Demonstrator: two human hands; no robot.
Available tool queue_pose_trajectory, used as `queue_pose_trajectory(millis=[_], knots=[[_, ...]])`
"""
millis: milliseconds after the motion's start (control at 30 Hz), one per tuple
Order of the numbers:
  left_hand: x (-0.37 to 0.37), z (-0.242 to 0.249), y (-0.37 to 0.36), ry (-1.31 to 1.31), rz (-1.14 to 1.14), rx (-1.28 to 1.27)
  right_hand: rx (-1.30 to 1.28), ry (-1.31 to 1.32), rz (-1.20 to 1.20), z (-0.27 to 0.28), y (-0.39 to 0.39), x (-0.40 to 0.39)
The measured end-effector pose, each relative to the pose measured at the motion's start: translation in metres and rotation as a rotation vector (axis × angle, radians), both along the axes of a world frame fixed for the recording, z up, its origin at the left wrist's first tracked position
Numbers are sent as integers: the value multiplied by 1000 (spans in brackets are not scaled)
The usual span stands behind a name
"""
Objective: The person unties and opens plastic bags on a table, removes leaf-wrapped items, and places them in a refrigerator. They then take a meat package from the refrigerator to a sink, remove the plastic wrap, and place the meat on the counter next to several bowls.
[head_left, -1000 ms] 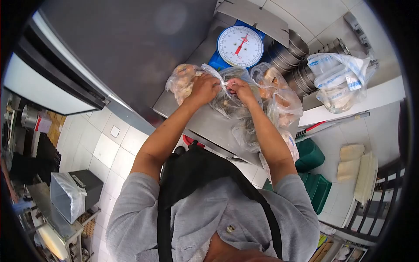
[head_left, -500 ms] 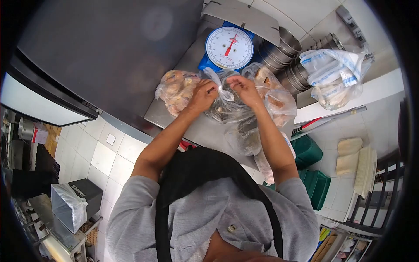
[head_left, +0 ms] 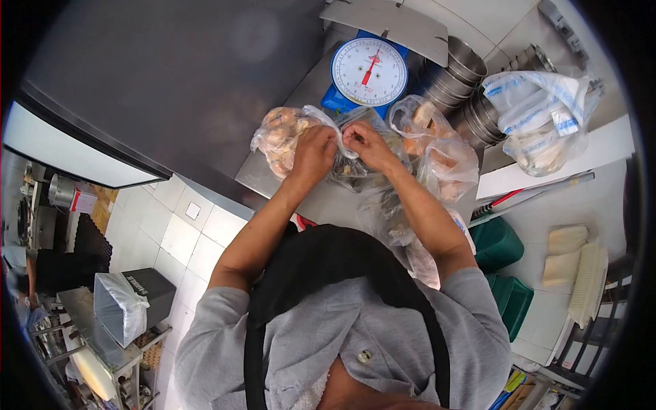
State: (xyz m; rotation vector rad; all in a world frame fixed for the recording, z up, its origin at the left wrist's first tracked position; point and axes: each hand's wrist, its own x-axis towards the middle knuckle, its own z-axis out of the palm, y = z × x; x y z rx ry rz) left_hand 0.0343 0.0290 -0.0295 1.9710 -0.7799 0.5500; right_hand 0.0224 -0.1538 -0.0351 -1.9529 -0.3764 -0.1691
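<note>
At upper centre, the left hand (head_left: 316, 152) curled, grip unclear; the right hand (head_left: 367, 145) pinched a clear, rounded plastic bag (head_left: 354, 175); gentle tension suited it.

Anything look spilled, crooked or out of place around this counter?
Nothing looks clearly spilled around the plastic bags on the counter. The nested metal containers beside the dial scale appear to lean, but the wide-angle view bends edges, so I can't tell whether they're askew.
</note>
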Motion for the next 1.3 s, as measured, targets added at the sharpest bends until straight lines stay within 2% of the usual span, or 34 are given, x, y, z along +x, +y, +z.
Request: queue_pose_trajectory(millis=[67,200,367,467,500,600,700,800,900,967,1033,1167,1300], knots=[[-6,8,-4,48,-15,88,42,204,52,-2,-1,-1],[-3,13,-12,295,5,297,3,187,16,-5,-1,-7],[11,15,-20,390,-30,669,98,177,13,-40,-7,-7],[13,20,-29,416,-45,816,-122,202,-20,-28,-8,-13],[13,20,-31,416,-57,852,-68,199,-18,-28,-8,-14],[14,-2,-29,277,-10,759,40,188,-39,-28,-7,-14],[14,-4,-20,311,7,701,31,154,-103,-24,-10,-15],[9,4,-4,261,-8,332,-10,48,-107,6,-8,-18],[-4,17,2,203,-14,98,-28,-25,-51,24,-3,-22],[-8,19,3,136,-26,64,-15,-23,11,33,3,-19],[-10,18,2,95,-20,-2,-131,-46,61,34,5,-10],[-7,19,6,204,-2,-48,-177,-65,87,36,16,-4],[-3,12,6,404,44,-149,-336,-268,-7,38,32,-7]])
